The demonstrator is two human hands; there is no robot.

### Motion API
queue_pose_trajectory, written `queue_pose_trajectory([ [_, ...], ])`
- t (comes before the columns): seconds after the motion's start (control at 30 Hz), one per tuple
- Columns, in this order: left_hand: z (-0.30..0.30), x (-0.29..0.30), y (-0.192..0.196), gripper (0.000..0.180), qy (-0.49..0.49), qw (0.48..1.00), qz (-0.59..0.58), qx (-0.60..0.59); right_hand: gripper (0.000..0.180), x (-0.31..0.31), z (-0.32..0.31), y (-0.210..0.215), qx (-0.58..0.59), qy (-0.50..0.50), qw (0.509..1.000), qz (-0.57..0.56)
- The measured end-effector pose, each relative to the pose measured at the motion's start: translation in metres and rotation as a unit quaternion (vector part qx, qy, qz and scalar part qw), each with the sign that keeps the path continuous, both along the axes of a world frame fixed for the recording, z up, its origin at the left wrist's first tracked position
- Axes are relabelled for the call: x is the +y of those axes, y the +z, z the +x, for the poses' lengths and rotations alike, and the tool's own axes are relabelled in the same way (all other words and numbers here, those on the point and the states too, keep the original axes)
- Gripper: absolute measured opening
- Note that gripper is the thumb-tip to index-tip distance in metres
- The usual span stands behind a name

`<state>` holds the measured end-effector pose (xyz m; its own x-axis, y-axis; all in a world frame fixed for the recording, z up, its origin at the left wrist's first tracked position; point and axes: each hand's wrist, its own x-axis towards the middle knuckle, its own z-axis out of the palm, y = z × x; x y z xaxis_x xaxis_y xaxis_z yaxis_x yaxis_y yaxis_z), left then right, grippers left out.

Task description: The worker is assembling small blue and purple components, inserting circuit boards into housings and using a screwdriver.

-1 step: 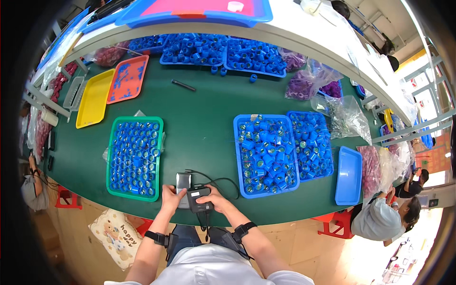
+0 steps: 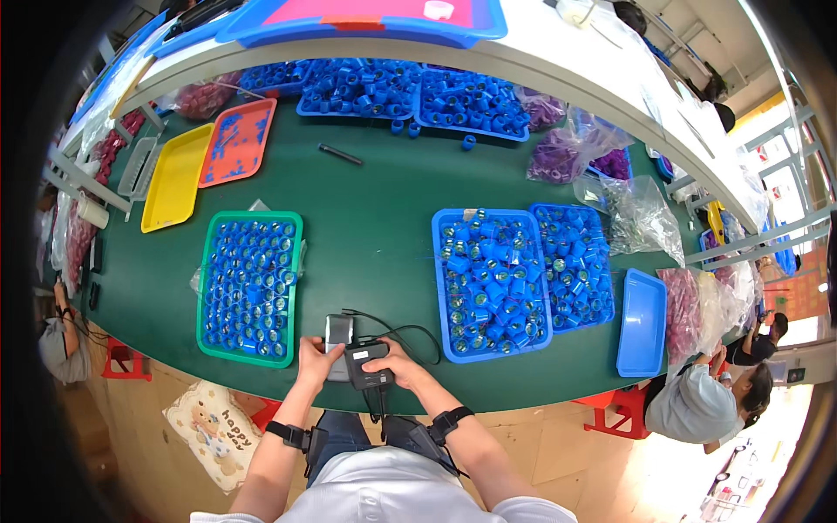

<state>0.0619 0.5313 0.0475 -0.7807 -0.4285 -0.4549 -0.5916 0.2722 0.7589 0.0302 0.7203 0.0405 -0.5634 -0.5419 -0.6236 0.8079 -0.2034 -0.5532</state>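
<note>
We are steadying a grey unit (image 2: 338,336) with the left hand (image 2: 312,359), fingers curled on it, while the right hand (image 2: 399,366) is gripping a black box (image 2: 366,364) at the near table edge (image 2: 523,394). Its cable (image 2: 410,333) is risking snagging; the green tray (image 2: 249,288) and blue tray (image 2: 490,283) are flanking the open gap.

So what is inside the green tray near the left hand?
The green tray is filled with many small blue cylindrical parts, packed in rows. The tray floor beneath them is mostly covered, so anything lying under them cannot be seen.
</note>
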Motion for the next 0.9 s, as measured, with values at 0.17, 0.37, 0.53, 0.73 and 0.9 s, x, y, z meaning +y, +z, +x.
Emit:
queue_pose_trajectory([
  [0.17, -0.009, -0.019, 0.006, 0.030, 0.054, 0.910, 0.409, -0.046, 0.075, 0.007, -0.004, 0.011, 0.016, 0.000, 0.999, -0.051],
  [0.37, 0.009, -0.041, 0.028, 0.061, 0.043, 0.765, 0.636, 0.095, 0.067, 0.003, -0.023, 0.089, 0.139, -0.061, 0.986, 0.065],
  [0.53, 0.003, -0.007, 0.065, 0.079, -0.032, 0.743, 0.656, 0.130, 0.059, -0.018, -0.034, 0.098, 0.326, -0.095, 0.908, 0.246],
  [0.73, -0.007, 0.011, 0.080, 0.082, -0.055, 0.715, 0.690, 0.104, 0.060, -0.027, -0.026, 0.165, 0.333, -0.068, 0.872, 0.353],
  [0.9, -0.016, 0.013, 0.086, 0.086, -0.118, 0.685, 0.716, 0.061, 0.066, -0.017, -0.010, 0.167, 0.352, -0.051, 0.866, 0.350],
])
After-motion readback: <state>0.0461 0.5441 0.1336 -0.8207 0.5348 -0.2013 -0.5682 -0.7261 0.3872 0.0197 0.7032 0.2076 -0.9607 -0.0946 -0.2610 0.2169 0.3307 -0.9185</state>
